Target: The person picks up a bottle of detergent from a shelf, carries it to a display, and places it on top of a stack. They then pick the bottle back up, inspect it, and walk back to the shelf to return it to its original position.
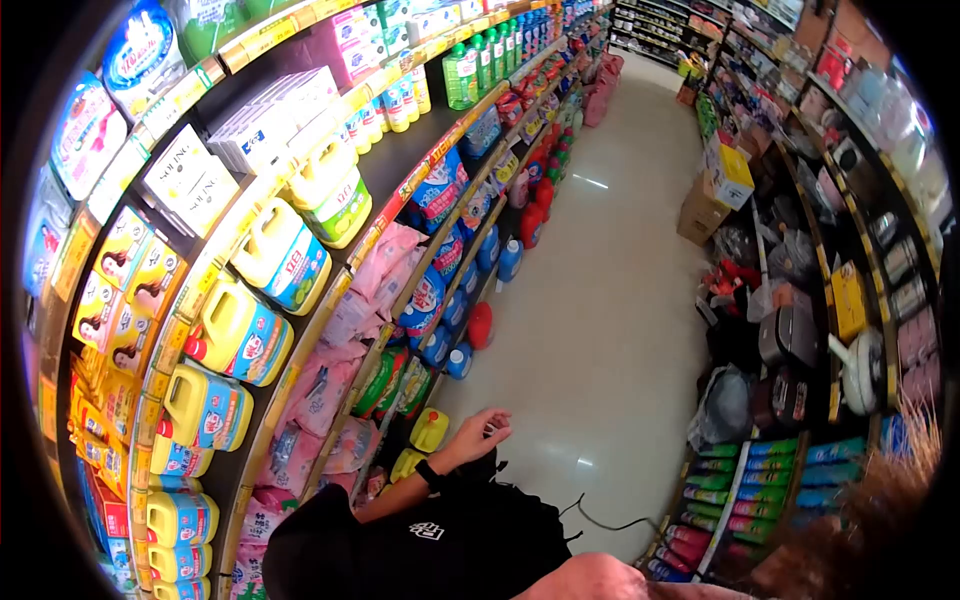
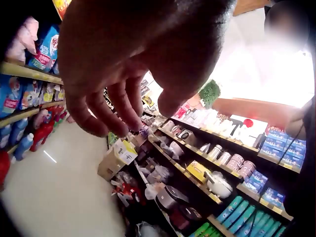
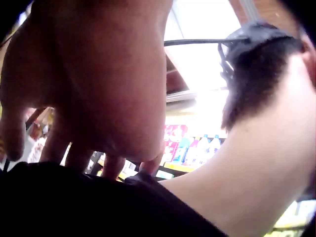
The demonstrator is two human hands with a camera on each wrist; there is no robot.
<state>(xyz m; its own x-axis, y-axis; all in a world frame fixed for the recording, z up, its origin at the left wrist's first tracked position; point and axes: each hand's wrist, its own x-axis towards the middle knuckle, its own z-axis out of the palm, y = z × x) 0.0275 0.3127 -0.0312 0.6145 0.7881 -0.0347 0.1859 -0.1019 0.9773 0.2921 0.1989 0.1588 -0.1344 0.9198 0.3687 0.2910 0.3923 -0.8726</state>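
In the head view my left hand (image 1: 482,436) is held out in front of my black shirt (image 1: 470,535), a dark band on its wrist. Its fingers hang loosely curled and hold nothing, as the left wrist view shows the same hand (image 2: 143,64) close up. Yellow jugs (image 1: 430,430) on the bottom shelf are nearest to it. In the right wrist view my right hand (image 3: 94,89) is raised near a neck (image 3: 256,143), palm side showing. Its fingers are spread and point down to black cloth (image 3: 74,202), which hides their tips. A thin cable (image 3: 192,42) runs behind this hand.
Left shelves (image 1: 330,395) carry jugs, bottles and pink packs. Right shelves (image 1: 820,330) hold boxes, a white pot (image 1: 862,375) and green and blue packs. Cartons (image 1: 715,195) stand along the aisle floor (image 1: 600,270). A cable (image 1: 610,524) loops by my body; hair (image 1: 880,515) shows bottom right.
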